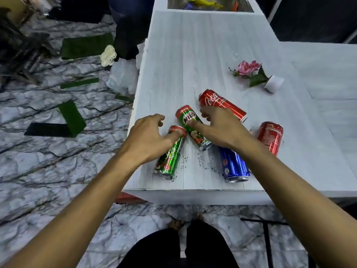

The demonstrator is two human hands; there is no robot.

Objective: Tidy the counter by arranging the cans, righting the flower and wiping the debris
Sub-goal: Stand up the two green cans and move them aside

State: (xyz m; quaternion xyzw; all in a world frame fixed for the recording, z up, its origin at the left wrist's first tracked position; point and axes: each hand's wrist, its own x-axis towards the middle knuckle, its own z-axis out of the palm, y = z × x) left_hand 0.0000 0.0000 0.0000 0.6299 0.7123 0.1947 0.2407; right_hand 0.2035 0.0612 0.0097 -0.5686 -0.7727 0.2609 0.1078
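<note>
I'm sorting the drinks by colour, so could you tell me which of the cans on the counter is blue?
The blue can, lying near the front edge under the right forearm; the other four are red or green.

The surface (212,55) looks like pale, whitewashed wood-grain laminate, matt and smooth. On it the cans are glossy printed metal with bright streaks of reflected light: the near-left green can (170,157), the Milo can (191,126), the blue can (233,167), the Coca-Cola can (222,104) and the right red can (270,137), with bare silvery rims at their ends. Black gritty debris (206,161) speckles the laminate. The flower (248,67) appears to be cloth or plastic, in a smooth matt white pot (274,84). The floor (48,171) is veined marble-look, faintly shiny.
</note>
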